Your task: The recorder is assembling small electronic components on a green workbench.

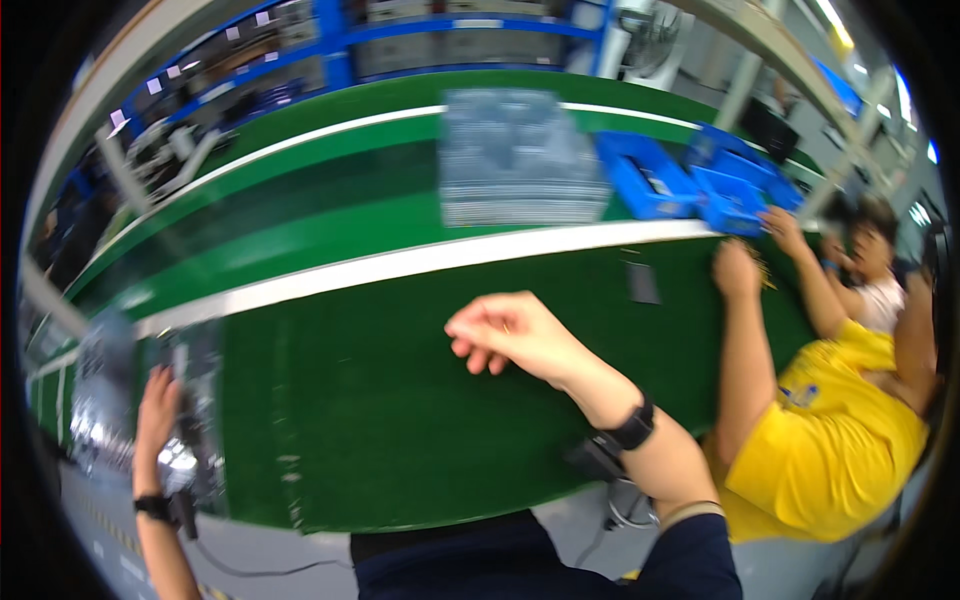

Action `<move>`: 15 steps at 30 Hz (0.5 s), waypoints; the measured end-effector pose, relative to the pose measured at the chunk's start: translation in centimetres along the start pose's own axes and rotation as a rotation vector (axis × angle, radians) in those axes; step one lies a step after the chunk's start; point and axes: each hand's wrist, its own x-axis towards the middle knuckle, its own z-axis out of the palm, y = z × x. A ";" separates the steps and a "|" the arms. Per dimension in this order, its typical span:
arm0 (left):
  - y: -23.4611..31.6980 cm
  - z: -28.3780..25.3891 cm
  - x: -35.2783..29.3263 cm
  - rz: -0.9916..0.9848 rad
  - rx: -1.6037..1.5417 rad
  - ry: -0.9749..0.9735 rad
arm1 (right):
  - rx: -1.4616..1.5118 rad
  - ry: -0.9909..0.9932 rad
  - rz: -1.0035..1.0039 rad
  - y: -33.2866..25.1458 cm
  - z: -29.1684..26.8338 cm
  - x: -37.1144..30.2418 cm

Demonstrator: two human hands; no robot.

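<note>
Over the green mat [360, 420], my right hand [520, 335] hangs above the middle with fingers curled and the thumb against the index finger. Whatever may be in that pinch is too small to make out. At the far left, my left hand [158, 408] has its fingers stretched out. It lies at the shiny clear plastic [200, 400], seemingly touching it; blur hides the exact contact. A second piece of clear plastic [105, 380] is just left of that hand. A small dark grey rectangular piece [643, 283] lies on the mat, to the right of my right hand.
A stack of clear plastic trays [520, 170] stands past the white rail [400, 262]. Blue bins [645, 175] holding small parts are to its right. A co-worker in a yellow shirt [830, 430] reaches in from the right, with another person beyond. Blue shelving [440, 35] stands behind.
</note>
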 end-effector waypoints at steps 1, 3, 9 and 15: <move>-0.5 -0.3 -0.1 -0.009 0.052 -0.002 | -0.074 0.155 -0.093 -0.1 -1.8 -0.1; 1.3 -0.9 -0.4 0.082 0.001 0.046 | -0.509 0.666 -0.241 -0.4 -5.9 -0.9; 17.3 -3.8 -4.0 0.331 -0.748 -0.226 | -1.057 1.106 0.416 -0.4 -14.0 -7.6; 28.8 -4.3 -8.8 0.478 -0.738 -0.403 | -1.076 0.930 0.721 0.8 -14.1 -5.2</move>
